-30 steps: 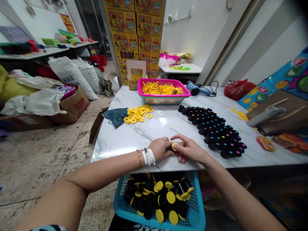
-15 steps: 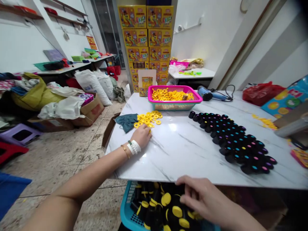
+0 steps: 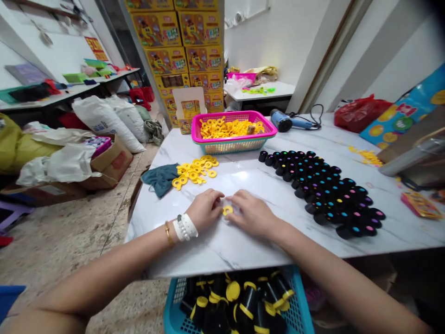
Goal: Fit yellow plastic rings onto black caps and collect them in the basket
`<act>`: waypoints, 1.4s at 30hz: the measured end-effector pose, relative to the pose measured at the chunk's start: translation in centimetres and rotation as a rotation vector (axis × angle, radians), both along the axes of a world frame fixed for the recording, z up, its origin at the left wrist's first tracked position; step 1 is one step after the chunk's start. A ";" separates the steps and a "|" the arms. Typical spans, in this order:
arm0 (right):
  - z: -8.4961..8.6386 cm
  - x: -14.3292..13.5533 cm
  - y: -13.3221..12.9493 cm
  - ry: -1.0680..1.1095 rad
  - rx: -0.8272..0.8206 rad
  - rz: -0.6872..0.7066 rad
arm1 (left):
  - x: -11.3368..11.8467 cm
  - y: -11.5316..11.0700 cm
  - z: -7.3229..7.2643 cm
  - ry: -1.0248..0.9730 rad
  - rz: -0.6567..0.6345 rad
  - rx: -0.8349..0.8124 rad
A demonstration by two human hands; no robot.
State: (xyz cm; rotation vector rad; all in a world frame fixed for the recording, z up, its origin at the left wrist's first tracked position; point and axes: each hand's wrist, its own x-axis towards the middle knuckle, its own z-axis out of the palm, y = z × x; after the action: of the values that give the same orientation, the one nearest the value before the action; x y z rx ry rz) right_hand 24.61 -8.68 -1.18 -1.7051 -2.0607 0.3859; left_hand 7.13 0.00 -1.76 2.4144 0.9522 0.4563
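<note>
Near the front of the white marbled table (image 3: 194,253), my left hand (image 3: 205,209) and my right hand (image 3: 252,214) face each other. Between their fingertips is a yellow ring piece (image 3: 227,210); it looks pinched from both sides, with the fingers of each hand bent toward it. More yellow ring pieces (image 3: 193,171) are heaped behind my left hand, beside a dark teal cloth (image 3: 160,180). Rows of black cups with coloured dots (image 3: 320,185) stand to the right. Below the table edge, a blue basket (image 3: 301,301) holds black cups with yellow rims.
A pink basket (image 3: 267,131) of yellow pieces stands at the back, near a blue heat-gun-like tool (image 3: 282,121). Further right are a red plastic bag (image 3: 361,113) and a blue printed box (image 3: 403,118). Stacked yellow boxes (image 3: 203,58) rise behind the table.
My left hand has come away from the yellow heap toward the table's middle. My right hand has risen from above the blue basket to meet it at a yellow ring. The view has shifted right.
</note>
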 end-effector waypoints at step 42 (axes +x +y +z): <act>-2.0 3.8 3.1 1.063 -0.380 -0.292 | 5.1 1.1 -1.1 -0.168 -0.130 -0.128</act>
State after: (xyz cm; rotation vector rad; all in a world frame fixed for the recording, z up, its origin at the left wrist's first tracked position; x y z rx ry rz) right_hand 28.37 -5.53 -3.14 -1.4396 -0.9878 1.2997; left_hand 12.19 1.12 -2.89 2.2661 0.7247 0.5247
